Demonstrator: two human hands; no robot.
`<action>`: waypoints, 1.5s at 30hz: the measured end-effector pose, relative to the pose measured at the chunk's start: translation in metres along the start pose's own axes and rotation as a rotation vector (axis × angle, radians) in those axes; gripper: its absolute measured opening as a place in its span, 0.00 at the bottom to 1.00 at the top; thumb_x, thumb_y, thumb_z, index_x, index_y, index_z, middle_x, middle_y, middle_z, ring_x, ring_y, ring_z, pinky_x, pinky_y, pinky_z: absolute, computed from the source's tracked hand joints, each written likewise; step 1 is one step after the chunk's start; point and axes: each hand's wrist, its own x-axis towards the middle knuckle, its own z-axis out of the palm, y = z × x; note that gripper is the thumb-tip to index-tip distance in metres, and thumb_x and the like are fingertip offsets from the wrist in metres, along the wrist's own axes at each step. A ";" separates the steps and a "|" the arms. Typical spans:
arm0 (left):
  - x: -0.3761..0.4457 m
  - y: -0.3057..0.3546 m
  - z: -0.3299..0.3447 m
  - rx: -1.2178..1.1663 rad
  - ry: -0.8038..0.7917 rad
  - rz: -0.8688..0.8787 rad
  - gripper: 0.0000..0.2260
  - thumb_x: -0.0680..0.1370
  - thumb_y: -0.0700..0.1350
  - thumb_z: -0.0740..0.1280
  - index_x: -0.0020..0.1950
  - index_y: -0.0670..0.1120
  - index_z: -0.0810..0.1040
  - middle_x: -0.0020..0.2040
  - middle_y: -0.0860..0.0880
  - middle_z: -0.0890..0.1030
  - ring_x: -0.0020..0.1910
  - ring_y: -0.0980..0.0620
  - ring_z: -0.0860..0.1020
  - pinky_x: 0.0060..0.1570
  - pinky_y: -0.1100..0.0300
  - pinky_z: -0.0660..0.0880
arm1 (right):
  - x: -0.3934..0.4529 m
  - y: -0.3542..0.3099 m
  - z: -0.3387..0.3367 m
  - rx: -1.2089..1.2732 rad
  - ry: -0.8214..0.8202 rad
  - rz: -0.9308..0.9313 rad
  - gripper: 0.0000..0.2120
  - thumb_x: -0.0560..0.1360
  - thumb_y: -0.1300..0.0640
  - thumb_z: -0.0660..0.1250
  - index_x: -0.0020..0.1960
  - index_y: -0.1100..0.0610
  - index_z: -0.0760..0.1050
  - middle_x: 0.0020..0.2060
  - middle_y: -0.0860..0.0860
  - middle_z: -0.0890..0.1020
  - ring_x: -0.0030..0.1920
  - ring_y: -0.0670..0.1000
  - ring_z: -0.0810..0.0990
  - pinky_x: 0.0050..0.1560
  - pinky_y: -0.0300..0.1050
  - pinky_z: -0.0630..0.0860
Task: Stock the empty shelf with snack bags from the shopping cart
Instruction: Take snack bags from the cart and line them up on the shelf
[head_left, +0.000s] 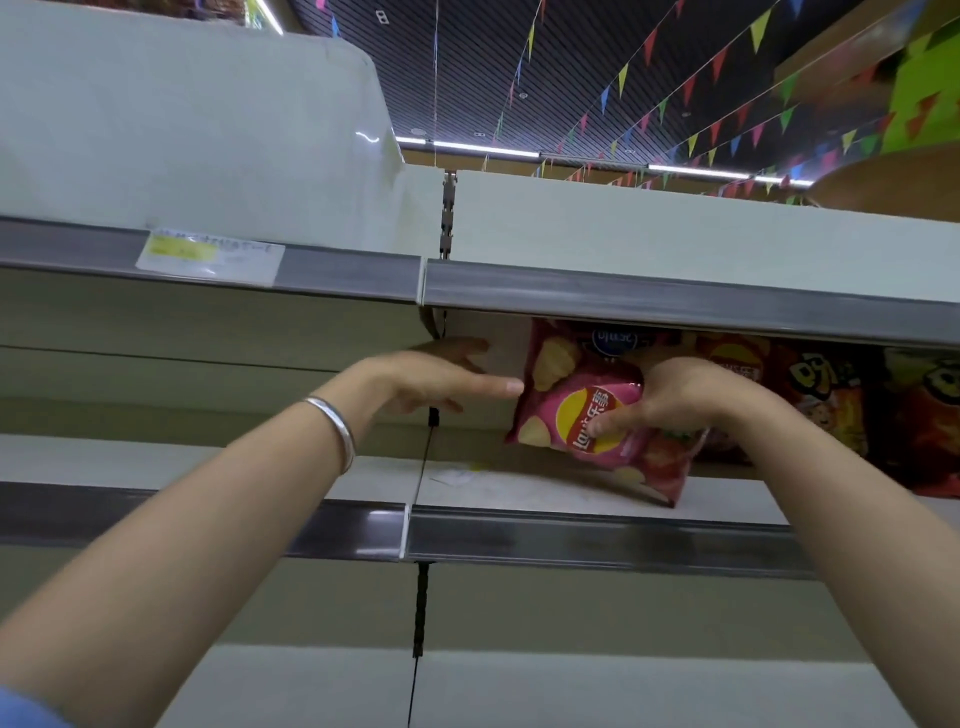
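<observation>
- The right hand grips a pink snack bag: its thumb lies across the yellow-and-red logo on the front, and the other fingers curl round the bag's right edge, hidden behind it.
- The bag is upside down, its logo text inverted. Its long axis runs from upper left to lower right, tilted, with the lower right corner touching the shelf just behind the front rail.
- The left hand is empty, its fingers straight and loosely apart, pointing right; the fingertip is just beside the bag's left edge, and I cannot tell whether it touches.
- A silver bangle circles the left wrist, back from those fingers.
- Behind the right hand's fingers stands a second pink bag, upright against the back of the shelf.
- Further right of the right hand, orange and red snack bags stand in a row on the same shelf.
- Left of the left hand the shelf surface is bare.
- Above both hands runs the grey rail of the upper shelf, with a price label on it far to the left.
- Higher still, strings of coloured pennants cross the dark ceiling.
</observation>
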 end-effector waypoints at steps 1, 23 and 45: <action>0.004 -0.007 0.002 -0.026 -0.034 -0.025 0.47 0.64 0.68 0.74 0.78 0.53 0.63 0.76 0.52 0.67 0.68 0.54 0.71 0.67 0.64 0.62 | 0.000 -0.003 -0.003 -0.018 -0.029 0.025 0.44 0.59 0.27 0.71 0.65 0.55 0.75 0.56 0.53 0.81 0.55 0.54 0.78 0.47 0.44 0.72; 0.098 -0.029 0.041 -0.338 0.384 -0.013 0.35 0.64 0.39 0.80 0.68 0.38 0.70 0.62 0.39 0.79 0.57 0.43 0.79 0.52 0.52 0.79 | 0.102 -0.064 0.096 0.725 0.321 0.038 0.38 0.75 0.46 0.71 0.77 0.61 0.59 0.72 0.59 0.70 0.70 0.60 0.71 0.68 0.52 0.69; 0.139 -0.055 0.039 -0.096 0.307 0.207 0.54 0.70 0.49 0.75 0.80 0.52 0.36 0.75 0.44 0.69 0.71 0.43 0.70 0.71 0.48 0.67 | 0.143 -0.057 0.115 0.468 0.338 0.015 0.44 0.81 0.46 0.63 0.80 0.62 0.37 0.70 0.66 0.70 0.65 0.66 0.74 0.62 0.56 0.73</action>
